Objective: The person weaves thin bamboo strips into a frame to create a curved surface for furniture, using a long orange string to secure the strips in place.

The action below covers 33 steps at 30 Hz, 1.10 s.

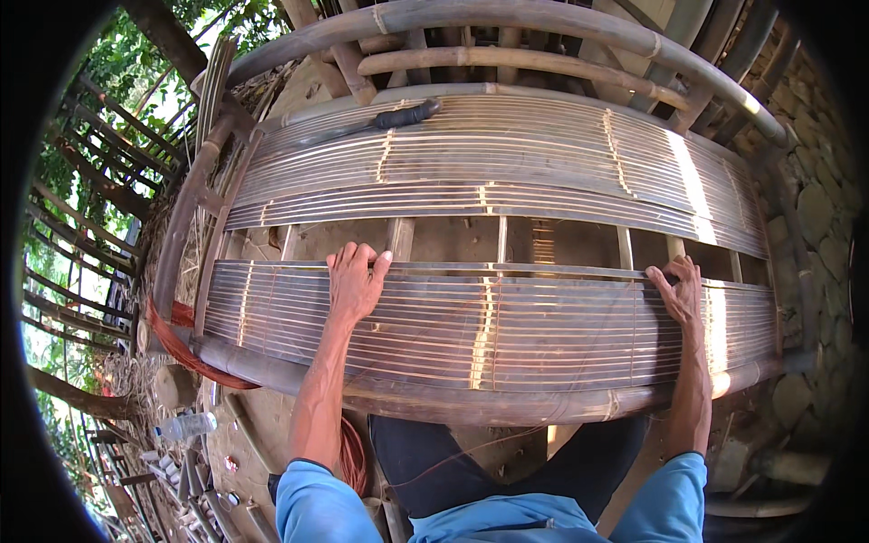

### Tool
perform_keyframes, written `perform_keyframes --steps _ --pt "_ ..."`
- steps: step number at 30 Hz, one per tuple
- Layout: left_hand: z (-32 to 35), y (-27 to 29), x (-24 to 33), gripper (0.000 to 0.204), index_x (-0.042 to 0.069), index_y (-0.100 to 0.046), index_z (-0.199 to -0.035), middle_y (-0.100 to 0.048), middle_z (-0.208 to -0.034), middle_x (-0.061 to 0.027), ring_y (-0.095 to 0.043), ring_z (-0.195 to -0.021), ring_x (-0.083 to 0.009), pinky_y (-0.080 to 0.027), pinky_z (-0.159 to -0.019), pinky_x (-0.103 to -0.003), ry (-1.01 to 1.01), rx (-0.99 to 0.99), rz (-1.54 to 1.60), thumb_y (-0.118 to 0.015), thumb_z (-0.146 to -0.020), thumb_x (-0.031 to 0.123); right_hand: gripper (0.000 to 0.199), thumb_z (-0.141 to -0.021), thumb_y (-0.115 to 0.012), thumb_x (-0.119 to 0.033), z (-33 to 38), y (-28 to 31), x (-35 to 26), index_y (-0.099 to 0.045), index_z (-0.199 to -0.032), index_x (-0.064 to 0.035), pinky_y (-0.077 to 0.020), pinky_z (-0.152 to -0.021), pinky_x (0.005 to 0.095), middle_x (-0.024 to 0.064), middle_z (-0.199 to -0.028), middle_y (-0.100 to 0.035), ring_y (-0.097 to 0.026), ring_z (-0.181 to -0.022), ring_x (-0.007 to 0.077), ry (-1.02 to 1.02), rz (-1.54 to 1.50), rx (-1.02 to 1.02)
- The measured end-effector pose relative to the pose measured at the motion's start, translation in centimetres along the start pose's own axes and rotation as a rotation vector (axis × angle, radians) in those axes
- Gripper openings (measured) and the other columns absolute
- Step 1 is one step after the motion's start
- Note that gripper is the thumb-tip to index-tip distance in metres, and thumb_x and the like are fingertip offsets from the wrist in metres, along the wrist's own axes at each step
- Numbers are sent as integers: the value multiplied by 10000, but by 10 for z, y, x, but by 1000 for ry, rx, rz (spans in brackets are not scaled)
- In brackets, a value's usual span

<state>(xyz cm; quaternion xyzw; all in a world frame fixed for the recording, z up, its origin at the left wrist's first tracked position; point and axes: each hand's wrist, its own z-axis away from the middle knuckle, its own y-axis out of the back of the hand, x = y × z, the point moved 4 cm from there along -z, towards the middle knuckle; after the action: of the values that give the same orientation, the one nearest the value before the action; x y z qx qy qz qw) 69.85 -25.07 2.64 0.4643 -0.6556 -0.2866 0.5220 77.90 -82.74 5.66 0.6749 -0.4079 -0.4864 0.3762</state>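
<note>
A bamboo bench seat of thin slats lies before me, split by a long gap into a near slat panel (561, 335) and a far slat panel (525, 154). Along the near panel's far edge runs a bamboo slat (534, 270). My left hand (356, 282) is closed over this slat left of the middle, fingers curled into the gap and thumb raised. Farther right, my right hand (681, 288) grips the same edge, its fingertips partly hidden. Pale binding (484, 335) crosses the near slats. On the far panel rests a knife (407, 115) with a dark wrapped handle.
Crossbars (401, 240) span the gap. A thick bamboo rail (471, 404) fronts the bench, and curved poles (543, 14) form its back. Reddish cord (204, 362) hangs at the left corner; another coil (353, 457) is below. A plastic bottle (186, 425) lies on the ground.
</note>
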Motion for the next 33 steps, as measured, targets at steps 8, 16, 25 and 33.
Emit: perform_keyframes --steps 8,16,25,33 --pt "-1 -4 -5 292 46 -626 -878 -568 -903 -102 -535 -945 -297 -347 -929 -456 29 37 -64 -601 -999 310 548 -859 -789 -532 1 -5 -2 -702 -756 -1 -397 -859 421 90 -825 -583 -565 -877 276 64 -12 23" --pt "36 33 24 376 66 -567 -1041 -509 -1079 -130 -467 -1057 -334 -317 -986 -470 -22 227 -132 -698 -931 401 482 -862 -789 -517 1 3 -29 -738 -806 -40 -378 -920 424 77 -862 -628 -569 -917 270 84 46 41" --pt "186 77 40 276 26 -666 -1021 -617 -1037 -119 -575 -1022 -328 -450 -901 -483 96 92 -42 -787 -878 230 288 -880 -802 -356 -3 0 -53 -770 -893 -71 -415 -919 425 72 -906 -714 -610 -933 254 153 22 421" --pt "165 150 60 188 7 -695 -871 -705 -777 -42 -652 -724 -173 -525 -736 -358 539 -319 381 -698 -957 173 249 -875 -805 -272 -49 -26 -175 -792 -899 -24 -551 -798 387 117 -840 -755 -708 -830 266 151 -260 4"
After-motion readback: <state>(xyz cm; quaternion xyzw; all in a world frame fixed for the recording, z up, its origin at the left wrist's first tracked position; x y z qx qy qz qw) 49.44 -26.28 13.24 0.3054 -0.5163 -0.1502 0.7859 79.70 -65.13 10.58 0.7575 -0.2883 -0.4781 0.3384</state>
